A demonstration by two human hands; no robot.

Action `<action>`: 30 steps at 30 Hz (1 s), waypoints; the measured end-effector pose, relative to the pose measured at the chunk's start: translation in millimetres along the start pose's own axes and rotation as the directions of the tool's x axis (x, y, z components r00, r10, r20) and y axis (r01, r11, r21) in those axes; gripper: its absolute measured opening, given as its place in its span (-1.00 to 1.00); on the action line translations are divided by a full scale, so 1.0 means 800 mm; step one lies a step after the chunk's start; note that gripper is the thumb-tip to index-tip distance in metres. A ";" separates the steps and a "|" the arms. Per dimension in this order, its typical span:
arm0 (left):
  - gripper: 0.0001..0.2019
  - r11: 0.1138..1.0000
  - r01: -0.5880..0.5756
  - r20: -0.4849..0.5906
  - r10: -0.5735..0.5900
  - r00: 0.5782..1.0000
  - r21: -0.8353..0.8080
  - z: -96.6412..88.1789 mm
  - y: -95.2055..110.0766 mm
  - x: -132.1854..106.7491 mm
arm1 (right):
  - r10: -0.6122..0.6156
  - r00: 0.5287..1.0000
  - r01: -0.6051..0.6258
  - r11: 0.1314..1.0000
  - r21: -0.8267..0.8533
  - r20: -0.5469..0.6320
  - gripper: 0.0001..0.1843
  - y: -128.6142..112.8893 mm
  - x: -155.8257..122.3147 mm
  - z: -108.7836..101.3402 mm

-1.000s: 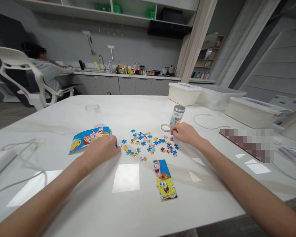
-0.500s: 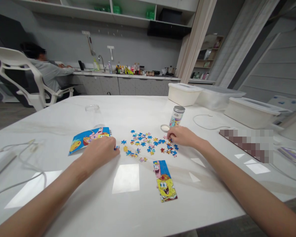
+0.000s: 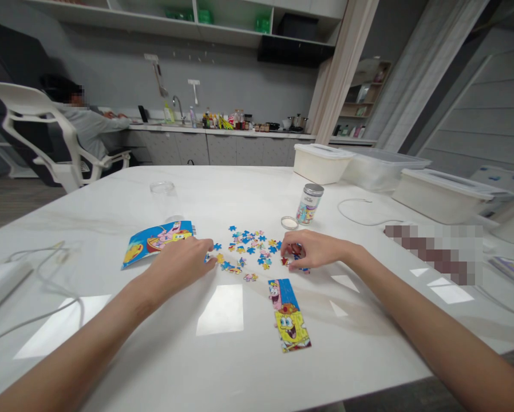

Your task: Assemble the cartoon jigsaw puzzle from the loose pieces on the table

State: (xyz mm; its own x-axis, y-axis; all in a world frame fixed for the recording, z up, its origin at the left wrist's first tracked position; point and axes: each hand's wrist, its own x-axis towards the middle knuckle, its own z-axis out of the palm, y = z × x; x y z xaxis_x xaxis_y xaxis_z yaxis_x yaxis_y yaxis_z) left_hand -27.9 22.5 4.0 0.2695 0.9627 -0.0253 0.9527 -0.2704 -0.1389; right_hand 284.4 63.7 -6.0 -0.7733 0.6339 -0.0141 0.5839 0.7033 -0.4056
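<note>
Loose jigsaw pieces (image 3: 250,249), mostly blue and yellow, lie scattered mid-table. At their left edge is my left hand (image 3: 188,257), thumb and index finger apart, close to a few pieces. My right hand (image 3: 317,249) arches over the right edge of the pieces with its fingers apart; it partly hides those beneath. Nearer to me lies a joined puzzle strip (image 3: 289,315) with a pink and a yellow cartoon figure. A curled picture sheet (image 3: 154,243) of the same cartoon rests beside and partly behind my left hand.
A printed can (image 3: 309,205) with a silver lid stands behind my right hand, a round lid (image 3: 289,222) beside it. A clear jar (image 3: 164,200) is at left. White storage boxes (image 3: 321,165) line the back right. Cables (image 3: 68,297) lie at left. A person (image 3: 87,129) sits beyond the table.
My right hand has opened from a pinch and come slightly nearer to me over the pieces. The thumb and finger of my left hand have spread apart.
</note>
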 end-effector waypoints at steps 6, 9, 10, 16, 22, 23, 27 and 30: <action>-0.68 0.993 -0.110 0.032 0.111 0.993 -0.042 0.002 0.000 -0.001 | 0.032 0.999 -0.030 0.998 0.054 -0.030 -0.85 0.007 0.001 0.004; -0.69 0.993 -0.114 -0.005 0.114 0.994 -0.033 0.005 -0.001 0.000 | 0.070 0.995 -0.070 0.998 0.006 -0.068 -0.88 0.012 0.001 0.004; -0.68 0.992 -0.124 -0.011 0.123 0.992 -0.034 0.006 -0.002 0.000 | 0.074 0.994 -0.077 0.997 -0.023 -0.080 -0.88 0.013 0.001 0.004; -0.68 0.982 -0.183 0.020 0.184 0.983 -0.049 0.007 -0.004 0.002 | -0.001 0.996 -0.005 0.997 -0.075 -0.091 -0.92 0.006 0.002 0.005; -0.72 0.990 -0.139 0.022 0.140 0.990 -0.014 0.005 -0.007 0.001 | -0.026 0.999 0.026 1.000 0.009 -0.048 -0.90 -0.007 0.004 0.009; -0.71 0.991 -0.134 0.012 0.134 0.991 -0.010 0.005 -0.005 0.001 | -0.018 0.998 0.019 1.000 0.012 -0.052 -0.91 -0.007 0.004 0.010; -0.61 0.990 -0.098 -0.056 0.092 0.994 -0.105 0.008 0.012 0.003 | -0.007 0.998 0.008 1.000 0.018 -0.062 -0.89 -0.005 0.005 0.011; -0.57 0.947 -0.124 -0.046 0.116 0.992 -0.296 0.011 0.028 0.007 | -0.016 0.998 0.017 1.000 0.019 -0.064 -0.89 -0.003 0.007 0.013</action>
State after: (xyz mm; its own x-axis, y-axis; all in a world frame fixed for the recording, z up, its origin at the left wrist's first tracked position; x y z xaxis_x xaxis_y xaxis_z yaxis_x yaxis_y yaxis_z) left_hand -6.4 21.9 -8.2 0.3843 0.9232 0.0042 0.9104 -0.3797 0.1642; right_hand 276.5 62.2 -14.8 -0.7649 0.6421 0.0507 0.5661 0.7077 -0.4227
